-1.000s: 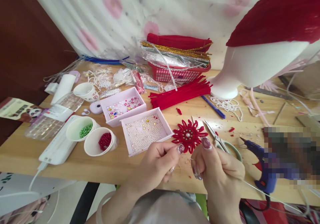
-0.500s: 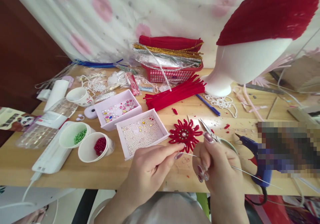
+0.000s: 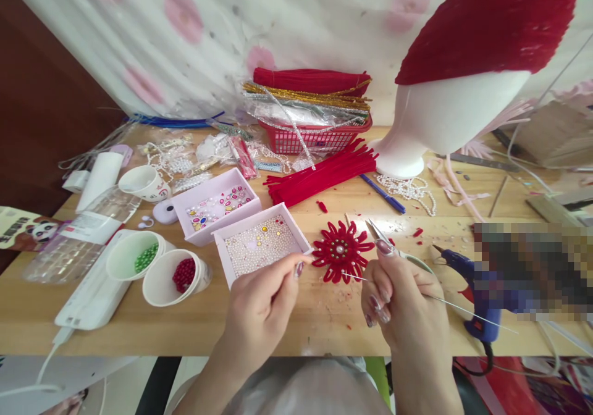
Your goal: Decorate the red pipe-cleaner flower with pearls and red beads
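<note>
My right hand [image 3: 401,297] is closed on a thin pale wire [image 3: 472,317], which runs through the fingers and sticks out on both sides. The wire's left end, with what looks like a small white bead, hangs above the edge of a red fuzzy flower [image 3: 340,251] with a beaded centre. My left hand [image 3: 264,304] is apart from the wire, thumb and forefinger pressed together at the right rim of a box of small pearls [image 3: 254,251]. Whatever its fingertips may hold is too small to see. Scissors [image 3: 380,233] lie just beyond my right hand, their handles partly covered.
A blue glue gun [image 3: 484,310] is at right. Left of the pearls stand a gem box [image 3: 217,208] and cups of red beads [image 3: 184,275] and green beads [image 3: 146,257]. Behind are red fuzzy stems [image 3: 322,174], a red basket [image 3: 319,140] and a white mannequin head [image 3: 451,112].
My left hand has come away from the wire and moved left to the pearl box's rim. The wire's left end now shows. My right hand keeps the wire, nearly in place.
</note>
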The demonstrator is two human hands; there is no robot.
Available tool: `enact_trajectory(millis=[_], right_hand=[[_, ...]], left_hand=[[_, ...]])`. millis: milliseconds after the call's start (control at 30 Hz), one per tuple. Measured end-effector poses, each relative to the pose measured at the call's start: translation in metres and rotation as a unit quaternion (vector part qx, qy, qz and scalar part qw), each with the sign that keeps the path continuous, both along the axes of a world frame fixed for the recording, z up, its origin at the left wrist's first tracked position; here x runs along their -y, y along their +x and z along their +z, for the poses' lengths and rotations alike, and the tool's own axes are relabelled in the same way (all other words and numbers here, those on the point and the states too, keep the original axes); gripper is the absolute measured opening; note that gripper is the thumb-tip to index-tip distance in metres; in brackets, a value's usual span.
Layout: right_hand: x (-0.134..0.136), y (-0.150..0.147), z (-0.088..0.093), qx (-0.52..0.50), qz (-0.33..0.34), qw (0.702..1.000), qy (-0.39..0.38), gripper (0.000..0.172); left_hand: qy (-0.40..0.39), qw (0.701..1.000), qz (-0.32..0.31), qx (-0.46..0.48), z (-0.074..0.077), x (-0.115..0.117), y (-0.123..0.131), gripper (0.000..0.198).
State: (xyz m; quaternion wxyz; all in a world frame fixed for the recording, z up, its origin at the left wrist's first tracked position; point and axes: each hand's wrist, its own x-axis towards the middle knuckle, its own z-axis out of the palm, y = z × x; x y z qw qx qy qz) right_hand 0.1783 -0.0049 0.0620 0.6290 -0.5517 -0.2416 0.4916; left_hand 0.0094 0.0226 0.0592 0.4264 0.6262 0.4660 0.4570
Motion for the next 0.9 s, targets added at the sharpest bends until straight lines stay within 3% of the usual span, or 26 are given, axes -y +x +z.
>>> enact_trajectory(millis=[67,133,233,300,367,433,467,533,567,600,667,733,900], right_hand=[[-0.002,0.002,0.001,0.000,-0.005,1.000,0.019,0.057],[-0.001,0.001,0.002,0.010,0.012,0.998,0.057,0.056],[0.006,-0.004,0.003,0.106,0.041,0.980,0.161,0.046],[0.009,-0.009,0.001,0.213,0.067,0.947,0.231,0.034],[0.008,-0.009,-0.004,0.329,0.109,0.892,0.289,0.027],[0.002,-0.003,-0.011,0.431,0.116,0.848,0.285,0.027],[-0.001,0.002,-0.013,0.464,0.085,0.843,0.260,0.027],[-0.006,0.012,-0.015,0.460,-0.025,0.879,0.124,0.031],[-0.006,0.015,-0.014,0.426,-0.085,0.895,0.099,0.033],[-0.005,0.017,-0.011,0.401,-0.088,0.906,0.099,0.033],[0.002,0.013,-0.005,0.334,-0.041,0.927,0.168,0.044],[0.010,0.003,-0.001,0.288,0.024,0.931,0.222,0.052],[0.015,-0.016,-0.004,0.220,0.071,0.950,0.207,0.054]], left_hand=[[-0.057,0.998,0.030,0.011,0.002,0.000,0.001,0.020],[-0.166,0.984,0.004,0.060,0.004,-0.002,0.003,0.022],[-0.329,0.923,-0.074,0.184,0.006,-0.004,0.007,0.037],[-0.383,0.883,-0.109,0.250,0.006,-0.005,0.010,0.042],[-0.408,0.858,-0.127,0.283,0.006,-0.004,0.012,0.045],[-0.426,0.841,-0.150,0.297,0.006,-0.002,0.012,0.047],[-0.434,0.835,-0.157,0.299,0.007,-0.002,0.011,0.046],[-0.442,0.829,-0.149,0.310,0.009,-0.004,0.009,0.043],[-0.443,0.825,-0.131,0.324,0.010,-0.006,0.008,0.043],[-0.446,0.820,-0.107,0.343,0.010,-0.008,0.007,0.042],[-0.455,0.801,-0.070,0.383,0.010,-0.013,0.008,0.038],[-0.451,0.795,-0.074,0.398,0.009,-0.014,0.011,0.036],[-0.359,0.866,-0.176,0.300,0.004,-0.003,0.020,0.038]])
